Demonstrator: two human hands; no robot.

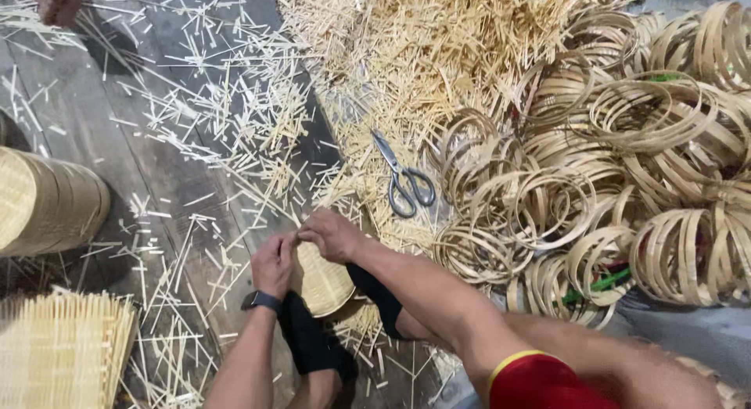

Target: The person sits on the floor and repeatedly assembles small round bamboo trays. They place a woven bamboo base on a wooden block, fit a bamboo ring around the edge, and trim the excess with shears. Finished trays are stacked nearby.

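Head view: two hands meet at lower centre of the frame. The left hand (271,264) and right hand (332,234) each pinch the upper rim of one small round woven basket (322,280), grip closed on it, fingertips nearly touching. One pair of grey metal scissors (404,180) lies just above, on pale splinters. Bamboo hoops (626,182), too many to count, pile at right. One stack of woven trays (47,202) sits at left; a flat mat (62,350) lies at lower left on the plank floor (156,182).
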